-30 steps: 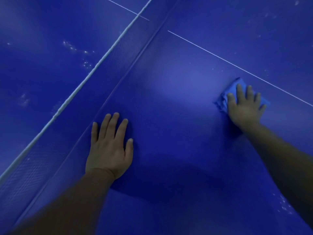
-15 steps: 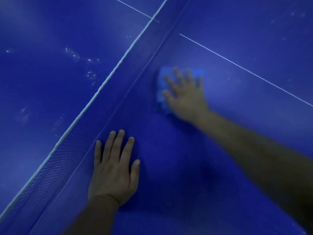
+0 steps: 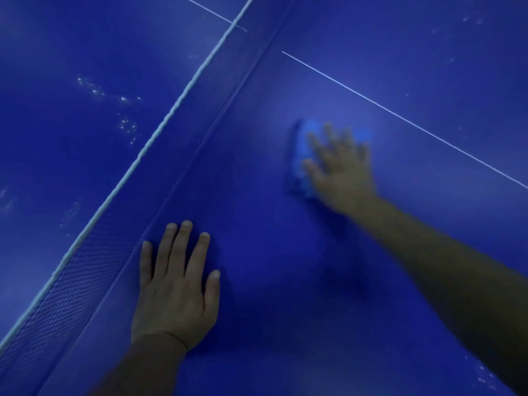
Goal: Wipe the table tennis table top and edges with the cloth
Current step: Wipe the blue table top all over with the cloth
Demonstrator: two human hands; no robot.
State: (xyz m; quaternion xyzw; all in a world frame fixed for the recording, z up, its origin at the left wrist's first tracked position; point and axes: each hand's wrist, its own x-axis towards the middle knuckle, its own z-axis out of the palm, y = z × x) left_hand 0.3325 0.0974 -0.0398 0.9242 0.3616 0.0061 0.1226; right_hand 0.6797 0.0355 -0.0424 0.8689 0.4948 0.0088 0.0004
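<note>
The blue table tennis table top (image 3: 428, 67) fills the view. A light blue cloth (image 3: 303, 150) lies flat on it, right of the net, and is blurred by motion. My right hand (image 3: 340, 170) presses down on the cloth with fingers spread and straight. My left hand (image 3: 174, 287) rests flat on the table, palm down, close to the foot of the net. Most of the cloth is hidden under my right hand.
The net (image 3: 160, 167) with its white top band runs diagonally from lower left to upper right. A thin white centre line (image 3: 400, 117) crosses the near half. Pale specks (image 3: 120, 110) dot the far half beyond the net, and a few more (image 3: 483, 378) show at the lower right.
My right hand swept the cloth left from near the centre line toward the net, then came back a little to the right and nearer. My left hand stays planted by the net.
</note>
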